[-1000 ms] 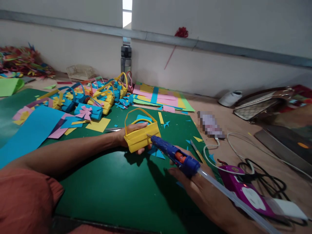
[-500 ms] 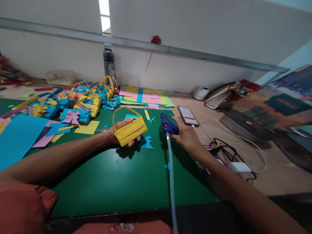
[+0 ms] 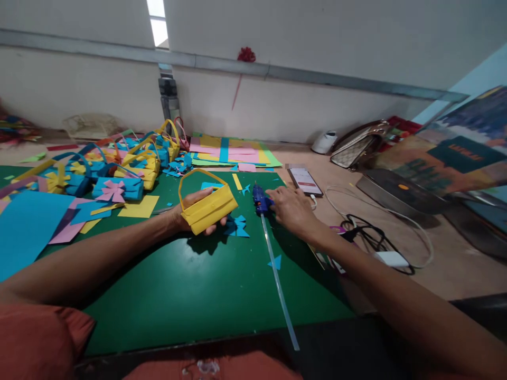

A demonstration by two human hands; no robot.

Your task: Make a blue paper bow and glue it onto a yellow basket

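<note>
A small yellow paper handbag (image 3: 209,208) with a thin arched handle rests in my left hand (image 3: 194,203), tilted up to the right. My left fingers curl beneath it, their tips showing under its lower edge. On the green mat lies a blue hot glue gun (image 3: 260,200), nozzle pointing away from me. A long clear glue stick (image 3: 277,279) runs from its rear toward the table edge. My right hand (image 3: 295,211) is palm down just right of the gun, fingers loosely extended by its handle; whether they still touch it is hard to see.
Several finished paper bags (image 3: 119,187) crowd the left of the green mat (image 3: 166,301), near a blue paper sheet (image 3: 31,227). Blue scraps (image 3: 237,227) lie beside my left hand. A phone (image 3: 304,181), charger cables (image 3: 372,237) and a purse (image 3: 356,148) sit on the right.
The glue gun has come down onto the mat and shifted slightly left, its stick now lying lower. My right hand has loosened from its handle. The left hand keeps the bag.
</note>
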